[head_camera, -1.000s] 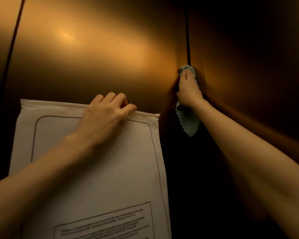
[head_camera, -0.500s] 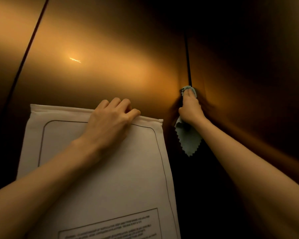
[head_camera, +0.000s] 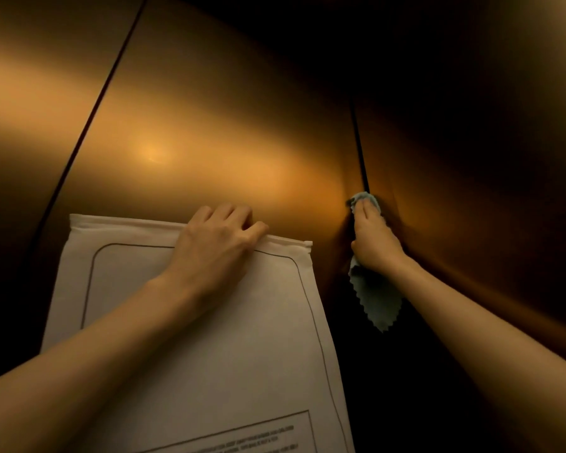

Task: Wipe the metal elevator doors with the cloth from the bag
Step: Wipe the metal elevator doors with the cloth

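Brushed metal in a warm bronze tone fills the frame: the elevator doors (head_camera: 209, 132), lit by a diagonal band of orange light that runs from the left edge toward the centre right and fades into deep shadow at the upper right. A thin dark seam (head_camera: 89, 125) slants across the upper left of the frame, marking the edge of a panel. Below it, in the lower left and centre, a flat white bag (head_camera: 216, 348) is held up in front of the doors; a thin dark outline runs round its face, and a box of small print, too blurred to read, sits at its bottom edge. The left hand (head_camera: 216, 246) grips the bag's top hem, fingers curled over the far side and the thumb lying along the edge. Right of centre, the dark vertical gap (head_camera: 360, 148) where the two doors meet descends to the right hand (head_camera: 373, 240), which presses a pale blue-green cloth (head_camera: 376, 299) against the metal at that gap. The fingers are curled round the cloth, a bunched bit showing above the fingertips and a loose corner with a zigzag edge hanging below the wrist.
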`<control>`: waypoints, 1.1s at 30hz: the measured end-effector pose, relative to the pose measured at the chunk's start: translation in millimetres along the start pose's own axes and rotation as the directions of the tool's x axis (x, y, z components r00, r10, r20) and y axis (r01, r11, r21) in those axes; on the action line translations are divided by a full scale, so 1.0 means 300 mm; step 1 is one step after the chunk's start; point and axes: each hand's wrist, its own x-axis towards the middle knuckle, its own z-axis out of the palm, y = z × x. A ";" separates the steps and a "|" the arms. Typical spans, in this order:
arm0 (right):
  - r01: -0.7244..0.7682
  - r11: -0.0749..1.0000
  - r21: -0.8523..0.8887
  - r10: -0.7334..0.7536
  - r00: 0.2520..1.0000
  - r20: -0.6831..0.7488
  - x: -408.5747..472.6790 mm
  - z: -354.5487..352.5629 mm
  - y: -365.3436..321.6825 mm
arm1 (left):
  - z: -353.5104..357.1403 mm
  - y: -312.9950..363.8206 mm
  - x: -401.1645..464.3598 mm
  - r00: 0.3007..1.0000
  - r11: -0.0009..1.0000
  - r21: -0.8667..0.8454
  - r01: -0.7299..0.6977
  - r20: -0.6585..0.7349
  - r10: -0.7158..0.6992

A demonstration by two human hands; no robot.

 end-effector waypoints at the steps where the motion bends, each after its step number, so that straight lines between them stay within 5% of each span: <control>1: 0.013 1.000 -0.019 -0.013 1.000 0.011 0.002 -0.001 0.004 | 0.004 0.002 0.006 1.000 1.000 0.004 0.003 0.002 -0.003; 9: 0.033 0.997 -0.066 -0.030 0.998 0.055 0.119 -0.044 -0.007 | 0.038 -0.020 0.089 0.999 1.000 -0.002 0.013 -0.042 -0.013; 16: 0.038 0.999 -0.037 -0.040 0.998 -0.047 0.314 -0.059 -0.023 | 0.070 -0.065 0.191 0.995 0.997 0.044 0.058 -0.088 -0.054; 27: -0.081 0.985 -0.151 0.069 0.994 -0.086 0.682 -0.174 -0.106 | 0.125 -0.107 0.279 0.984 0.995 0.013 0.101 -0.146 -0.099; 33: -0.132 0.990 -0.051 0.125 0.985 -0.123 0.772 -0.185 -0.127 | 0.126 -0.105 0.267 0.986 0.995 0.004 0.104 -0.131 -0.103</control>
